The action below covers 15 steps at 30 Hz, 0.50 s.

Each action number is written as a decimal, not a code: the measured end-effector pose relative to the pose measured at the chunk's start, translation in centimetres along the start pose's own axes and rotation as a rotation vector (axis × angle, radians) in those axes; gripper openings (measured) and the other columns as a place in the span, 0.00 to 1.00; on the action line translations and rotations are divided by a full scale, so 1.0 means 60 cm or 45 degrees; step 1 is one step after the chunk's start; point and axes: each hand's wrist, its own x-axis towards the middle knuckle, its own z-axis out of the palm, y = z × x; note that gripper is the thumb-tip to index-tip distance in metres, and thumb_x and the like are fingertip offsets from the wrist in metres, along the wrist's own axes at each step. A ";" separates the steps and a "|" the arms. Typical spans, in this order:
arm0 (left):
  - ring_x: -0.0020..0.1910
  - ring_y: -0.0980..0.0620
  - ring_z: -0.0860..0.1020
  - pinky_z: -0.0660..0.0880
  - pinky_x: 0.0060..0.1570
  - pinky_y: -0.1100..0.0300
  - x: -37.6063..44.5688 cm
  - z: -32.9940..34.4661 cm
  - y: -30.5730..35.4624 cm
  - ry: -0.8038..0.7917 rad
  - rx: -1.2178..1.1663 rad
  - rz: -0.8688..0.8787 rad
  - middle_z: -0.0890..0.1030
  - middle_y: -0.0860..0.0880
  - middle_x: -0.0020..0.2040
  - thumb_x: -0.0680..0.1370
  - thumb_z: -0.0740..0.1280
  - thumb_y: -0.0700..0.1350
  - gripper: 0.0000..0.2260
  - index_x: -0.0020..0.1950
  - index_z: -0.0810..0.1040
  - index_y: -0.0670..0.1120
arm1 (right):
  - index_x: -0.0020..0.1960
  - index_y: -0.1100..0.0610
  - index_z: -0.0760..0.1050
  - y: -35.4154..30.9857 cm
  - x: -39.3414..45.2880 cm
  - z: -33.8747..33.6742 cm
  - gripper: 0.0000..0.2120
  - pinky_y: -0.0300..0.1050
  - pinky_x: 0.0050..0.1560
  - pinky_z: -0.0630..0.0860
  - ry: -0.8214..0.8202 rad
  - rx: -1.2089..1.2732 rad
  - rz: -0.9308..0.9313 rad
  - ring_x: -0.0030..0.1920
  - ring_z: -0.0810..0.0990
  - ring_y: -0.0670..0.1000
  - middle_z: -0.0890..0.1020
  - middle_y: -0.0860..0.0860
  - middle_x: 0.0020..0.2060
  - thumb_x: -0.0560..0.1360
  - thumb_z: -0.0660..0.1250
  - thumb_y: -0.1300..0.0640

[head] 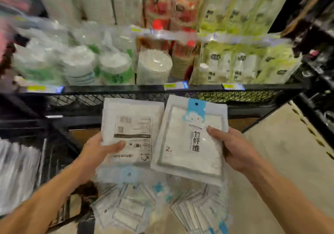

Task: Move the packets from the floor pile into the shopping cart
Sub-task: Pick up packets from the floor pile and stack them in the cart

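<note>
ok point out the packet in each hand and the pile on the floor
back-label packet (132,125): head view, on its printed label, left hand grips it.
blue-header packet (189,143): head view, on its white front, right hand grips it.
floor pile (144,208): head view, on the heaped packets.
</note>
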 end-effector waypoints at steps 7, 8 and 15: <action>0.51 0.43 0.86 0.82 0.52 0.43 -0.225 -0.151 0.156 0.230 -0.115 0.118 0.87 0.46 0.54 0.69 0.77 0.40 0.22 0.62 0.81 0.46 | 0.62 0.62 0.81 -0.137 -0.189 0.157 0.14 0.55 0.45 0.86 -0.159 -0.011 -0.036 0.49 0.88 0.58 0.88 0.59 0.52 0.77 0.71 0.65; 0.51 0.43 0.86 0.81 0.52 0.42 -0.262 -0.171 0.167 0.264 -0.112 0.130 0.87 0.46 0.53 0.69 0.77 0.41 0.22 0.62 0.80 0.47 | 0.62 0.62 0.81 -0.146 -0.212 0.174 0.13 0.56 0.46 0.86 -0.198 -0.005 -0.043 0.49 0.88 0.58 0.88 0.59 0.52 0.77 0.71 0.65; 0.53 0.40 0.85 0.80 0.56 0.38 -0.519 -0.264 0.166 0.567 -0.235 0.182 0.86 0.44 0.55 0.70 0.77 0.40 0.22 0.63 0.79 0.44 | 0.61 0.63 0.80 -0.147 -0.359 0.260 0.13 0.51 0.37 0.85 -0.471 -0.074 -0.048 0.46 0.89 0.58 0.88 0.60 0.49 0.77 0.71 0.65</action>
